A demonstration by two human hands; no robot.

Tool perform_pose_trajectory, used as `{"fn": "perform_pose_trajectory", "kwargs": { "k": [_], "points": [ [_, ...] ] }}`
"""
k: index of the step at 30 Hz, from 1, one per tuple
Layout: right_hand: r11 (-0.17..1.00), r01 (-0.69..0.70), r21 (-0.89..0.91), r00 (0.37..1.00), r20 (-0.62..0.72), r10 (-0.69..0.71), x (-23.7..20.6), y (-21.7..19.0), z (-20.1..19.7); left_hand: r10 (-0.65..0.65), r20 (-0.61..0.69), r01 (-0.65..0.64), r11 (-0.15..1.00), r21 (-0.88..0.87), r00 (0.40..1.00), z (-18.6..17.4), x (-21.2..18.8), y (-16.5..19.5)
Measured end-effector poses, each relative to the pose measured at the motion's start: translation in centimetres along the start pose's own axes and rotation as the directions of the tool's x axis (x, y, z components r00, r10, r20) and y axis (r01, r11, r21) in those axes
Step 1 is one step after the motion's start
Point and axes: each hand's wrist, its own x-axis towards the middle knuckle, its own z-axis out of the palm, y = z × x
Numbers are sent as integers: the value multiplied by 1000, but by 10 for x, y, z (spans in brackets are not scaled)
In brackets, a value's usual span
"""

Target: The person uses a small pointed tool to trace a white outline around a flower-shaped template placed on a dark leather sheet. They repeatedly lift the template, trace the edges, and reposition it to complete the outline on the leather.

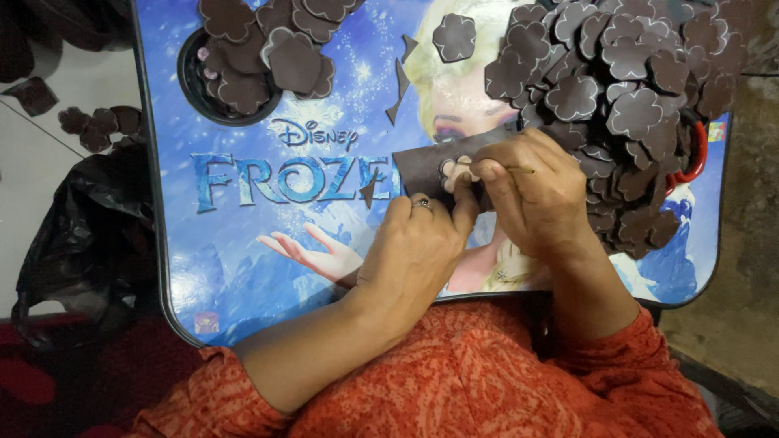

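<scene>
Currently left hand (414,247) presses fingers together on a dark brown foam strip (426,166) at tray (243,268) center, w/ a small flower template (459,172) on it. Right hand (531,191) pinches a thin pencil (519,169) at the template edge. Big pile of cut flower pieces (617,97) at 2 o'clock, smaller pile (268,49) at 11. Black bag (89,235) at 9.

Single head-worn view, looking steeply down, close over a lap tray (243,268)
</scene>
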Motion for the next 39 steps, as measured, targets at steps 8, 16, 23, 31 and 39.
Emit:
{"fn": "perform_pose_trajectory", "kwargs": {
  "k": [8,16,23,31,39],
  "points": [
    [1000,3,-28,1000,-23,-4,-2,1,1,34,-16,-34,999,33,999,-8,0,-5],
    [997,5,-77,999,-38,-8,-4,7,-3,27,-16,-27,1000,14,1000,-6,2,-7],
    [999,-10,-40,1000,-12,10,-2,2,-6,11,-25,-12,999,-31,1000,-4,0,-7],
    [999,-20,-31,1000,3,20,-3,5,-10,0,-47,-3,999,-53,999,-4,0,-10],
    [1000,-10,-13,1000,20,10,-5,7,-13,10,-67,-22,983,-184,998,-3,5,-18]
  ]
}}
